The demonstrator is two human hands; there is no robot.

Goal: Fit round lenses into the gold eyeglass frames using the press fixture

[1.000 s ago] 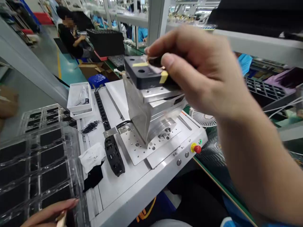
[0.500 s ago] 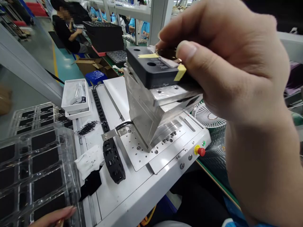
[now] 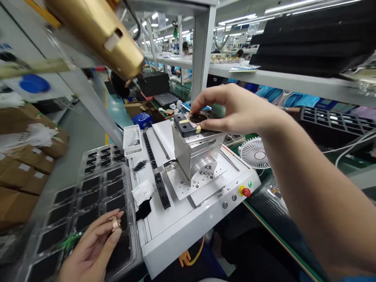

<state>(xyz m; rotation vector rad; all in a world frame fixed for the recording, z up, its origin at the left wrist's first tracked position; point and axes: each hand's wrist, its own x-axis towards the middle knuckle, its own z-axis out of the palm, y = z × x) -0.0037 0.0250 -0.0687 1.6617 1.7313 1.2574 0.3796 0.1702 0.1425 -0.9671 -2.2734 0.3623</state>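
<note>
My right hand [image 3: 232,107] pinches the rim of a dark round ring [image 3: 198,118] between thumb and fingers. That ring lies in the top of a black block [image 3: 185,129] marked with pieces of yellow tape. Below the block is a silver metal fixture [image 3: 183,152], mounted on a white machine bed [image 3: 167,231]. At lower left, my left hand [image 3: 91,248] holds a small copper-coloured metal part [image 3: 115,224] in its fingertips, above a clear plastic tray [image 3: 132,219] with dark rectangular compartments. The part's exact kind is too small to make out.
A gold cylindrical machine head [image 3: 108,39] hangs at upper left. Beside the fixture run a black cable chain [image 3: 162,192], a white cloth [image 3: 143,190] and a white box [image 3: 132,150]. A red stop button [image 3: 246,192] and a white fan [image 3: 255,153] are on the right.
The view has drawn back and tilted up, so the gold machine head and shelf show. My left hand has come further into view with the small copper-coloured part. My right hand stays on the ring.
</note>
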